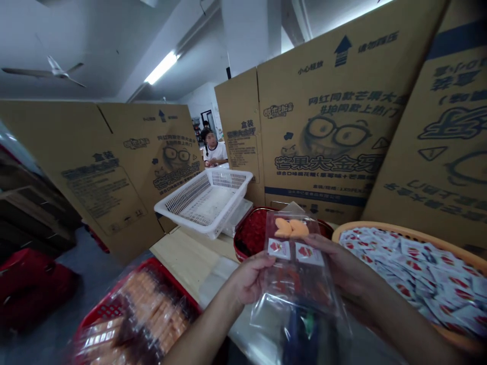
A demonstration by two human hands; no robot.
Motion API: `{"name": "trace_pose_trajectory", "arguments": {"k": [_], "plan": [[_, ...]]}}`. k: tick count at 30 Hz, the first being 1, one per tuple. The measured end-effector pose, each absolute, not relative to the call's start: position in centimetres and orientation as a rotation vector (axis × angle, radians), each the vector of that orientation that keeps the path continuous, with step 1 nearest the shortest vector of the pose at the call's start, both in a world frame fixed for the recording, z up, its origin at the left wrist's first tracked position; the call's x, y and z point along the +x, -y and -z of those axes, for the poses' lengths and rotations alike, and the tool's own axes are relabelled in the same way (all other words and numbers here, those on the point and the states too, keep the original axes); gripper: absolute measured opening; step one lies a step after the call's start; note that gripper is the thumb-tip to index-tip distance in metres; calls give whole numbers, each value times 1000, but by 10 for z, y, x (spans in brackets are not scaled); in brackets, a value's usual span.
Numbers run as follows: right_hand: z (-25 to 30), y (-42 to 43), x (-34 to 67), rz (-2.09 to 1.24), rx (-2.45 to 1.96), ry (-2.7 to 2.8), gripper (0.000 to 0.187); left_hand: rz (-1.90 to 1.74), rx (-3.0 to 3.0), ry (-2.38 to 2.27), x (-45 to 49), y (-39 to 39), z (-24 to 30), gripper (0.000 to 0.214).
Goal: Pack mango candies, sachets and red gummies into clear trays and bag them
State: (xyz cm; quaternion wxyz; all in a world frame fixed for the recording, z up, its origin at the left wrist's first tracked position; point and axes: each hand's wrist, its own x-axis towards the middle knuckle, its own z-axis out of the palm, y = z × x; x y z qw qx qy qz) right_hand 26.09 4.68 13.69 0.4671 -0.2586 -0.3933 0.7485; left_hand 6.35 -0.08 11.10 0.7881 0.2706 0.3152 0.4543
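Observation:
In front of me is a clear plastic tray (283,276) with two orange heart-like pieces (291,228) in its far end. Below them lie two white sachets (279,249) with red print, and dark red pieces show faintly further down. My left hand (251,278) pinches the tray's left edge beside a sachet. On the opposite edge, the fingers of my right hand (333,256) close round the plastic near the other sachet. Loose clear film (262,309) hangs about the tray's near end; whether it is a bag I cannot tell.
Beyond the tray stands a red container (253,233) of dark red pieces. An orange basket (353,225) heaped with sachets is at right, a white basket (213,228) further back. A red basket (182,279) of wrapped orange packs sits low left. Cardboard walls (323,126) surround the table; a person (215,152) sits beyond.

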Motion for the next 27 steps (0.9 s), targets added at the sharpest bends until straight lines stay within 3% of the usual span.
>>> {"name": "trace_pose_trajectory", "arguments": {"k": [3, 7, 19, 27], "plan": [[-140, -56, 265, -1985, -699, 908, 26, -945, 591, -675, 63, 5, -110, 33], [-141, -72, 268, -1658, -875, 737, 37, -918, 582, -696, 63, 10, -112, 32], [-131, -62, 271, -1636, -1073, 982, 17, -853, 462, -727, 64, 2, -95, 32], [-132, -55, 268, -1630, -1136, 1036, 20, -838, 405, -727, 66, -2, -104, 32]]}}
